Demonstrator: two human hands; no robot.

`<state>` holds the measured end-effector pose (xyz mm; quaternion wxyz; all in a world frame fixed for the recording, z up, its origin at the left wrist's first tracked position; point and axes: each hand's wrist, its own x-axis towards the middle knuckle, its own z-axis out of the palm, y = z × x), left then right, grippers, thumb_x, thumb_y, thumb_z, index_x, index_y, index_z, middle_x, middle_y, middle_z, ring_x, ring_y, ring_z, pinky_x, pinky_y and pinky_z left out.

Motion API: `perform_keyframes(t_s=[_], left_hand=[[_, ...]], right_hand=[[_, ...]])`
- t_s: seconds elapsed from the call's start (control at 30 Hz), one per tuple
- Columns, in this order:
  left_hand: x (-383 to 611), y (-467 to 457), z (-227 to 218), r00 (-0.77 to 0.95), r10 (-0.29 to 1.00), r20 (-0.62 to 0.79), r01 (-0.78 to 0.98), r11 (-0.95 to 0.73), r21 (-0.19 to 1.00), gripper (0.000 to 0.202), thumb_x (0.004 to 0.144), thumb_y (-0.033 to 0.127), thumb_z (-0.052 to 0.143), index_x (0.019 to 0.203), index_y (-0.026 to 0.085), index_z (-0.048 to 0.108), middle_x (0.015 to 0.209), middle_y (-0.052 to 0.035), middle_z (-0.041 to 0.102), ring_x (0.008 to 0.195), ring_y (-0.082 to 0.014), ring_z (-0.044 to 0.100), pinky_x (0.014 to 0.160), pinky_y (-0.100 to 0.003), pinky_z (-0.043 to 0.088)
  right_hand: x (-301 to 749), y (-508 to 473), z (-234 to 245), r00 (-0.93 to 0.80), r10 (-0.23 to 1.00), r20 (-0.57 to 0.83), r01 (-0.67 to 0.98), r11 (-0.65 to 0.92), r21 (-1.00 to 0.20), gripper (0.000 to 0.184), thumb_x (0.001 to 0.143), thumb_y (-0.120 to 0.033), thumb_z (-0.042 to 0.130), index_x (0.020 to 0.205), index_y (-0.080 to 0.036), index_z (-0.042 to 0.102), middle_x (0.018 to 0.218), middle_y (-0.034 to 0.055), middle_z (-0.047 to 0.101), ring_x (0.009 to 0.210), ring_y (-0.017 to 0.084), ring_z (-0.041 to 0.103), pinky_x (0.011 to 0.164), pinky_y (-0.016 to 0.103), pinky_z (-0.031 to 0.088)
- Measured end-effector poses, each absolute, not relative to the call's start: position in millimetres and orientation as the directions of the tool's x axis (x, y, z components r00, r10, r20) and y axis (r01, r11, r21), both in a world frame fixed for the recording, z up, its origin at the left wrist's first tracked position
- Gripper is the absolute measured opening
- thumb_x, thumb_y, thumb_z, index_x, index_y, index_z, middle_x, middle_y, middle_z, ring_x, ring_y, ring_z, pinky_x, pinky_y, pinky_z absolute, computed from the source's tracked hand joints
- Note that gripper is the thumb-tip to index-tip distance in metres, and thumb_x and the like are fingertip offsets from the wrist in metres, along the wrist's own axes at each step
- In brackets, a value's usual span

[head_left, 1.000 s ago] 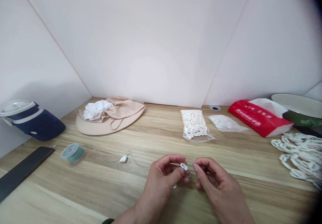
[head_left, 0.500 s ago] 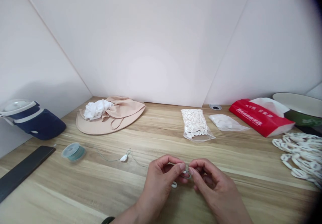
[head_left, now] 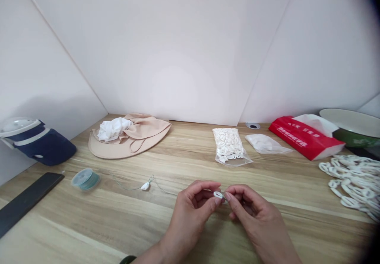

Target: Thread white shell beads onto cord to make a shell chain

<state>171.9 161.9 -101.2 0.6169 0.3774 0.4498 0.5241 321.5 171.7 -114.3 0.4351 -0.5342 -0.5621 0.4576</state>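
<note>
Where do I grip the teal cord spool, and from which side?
Pinch the teal cord spool across its round rim, coming from the left: it lies flat, and the loose cord runs off to its right, so your fingers avoid it.

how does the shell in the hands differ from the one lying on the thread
The white shell between the hands is pinched up off the table by the left hand and right hand, while the white shell on the thread lies on the wooden tabletop. The held one shows an oval opening; the other's is not clear at this size. Both are white.
</note>
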Motion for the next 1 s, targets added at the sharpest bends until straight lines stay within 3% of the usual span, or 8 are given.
perform_keyframes(t_s=[0.2,0.37,0.53,1.0], left_hand=[[170.3,163.3,-103.9,0.004,0.983,-0.185,-0.341,0.175,0.924,0.033,0.068,0.020,0.077,0.100,0.017,0.069,0.089,-0.0058,0.070,0.079,-0.0157,0.063,0.076,-0.026,0.049],[172.0,161.7,-103.6,0.005,0.990,-0.144,-0.297,0.139,0.945,0.030,0.070,0.018,0.075,0.099,0.017,0.069,0.089,-0.0063,0.070,0.083,-0.0174,0.063,0.078,-0.028,0.050],[172.3,161.4,-103.1,0.009,0.993,-0.116,-0.237,0.115,0.965,0.028,0.072,0.017,0.072,0.100,0.018,0.069,0.093,-0.0071,0.069,0.088,-0.0193,0.064,0.081,-0.029,0.051],[171.5,161.5,-104.8,0.010,0.997,-0.075,-0.181,0.076,0.981,0.026,0.074,0.017,0.071,0.100,0.018,0.069,0.092,-0.0071,0.068,0.086,-0.0190,0.064,0.079,-0.028,0.052]], right_hand=[[320.6,173.9,-115.8,-0.117,0.981,0.152,0.190,0.172,-0.966,0.013,0.081,-0.034,0.062,0.075,-0.022,0.065,0.078,0.0018,0.058,0.064,0.015,0.058,0.051,0.020,0.050],[319.3,173.9,-114.4,-0.111,0.963,0.244,0.273,0.266,-0.924,0.011,0.083,-0.030,0.060,0.076,-0.023,0.065,0.088,0.0044,0.055,0.073,0.016,0.059,0.053,0.020,0.051],[321.2,173.0,-113.5,-0.131,0.961,0.242,0.300,0.271,-0.915,0.011,0.083,-0.030,0.060,0.077,-0.023,0.067,0.094,0.0051,0.054,0.069,0.015,0.059,0.051,0.021,0.052],[322.1,169.3,-115.3,-0.184,0.939,0.292,0.367,0.341,-0.866,0.010,0.086,-0.027,0.057,0.082,-0.024,0.066,0.099,0.0050,0.053,0.086,0.018,0.063,0.062,0.022,0.053]])
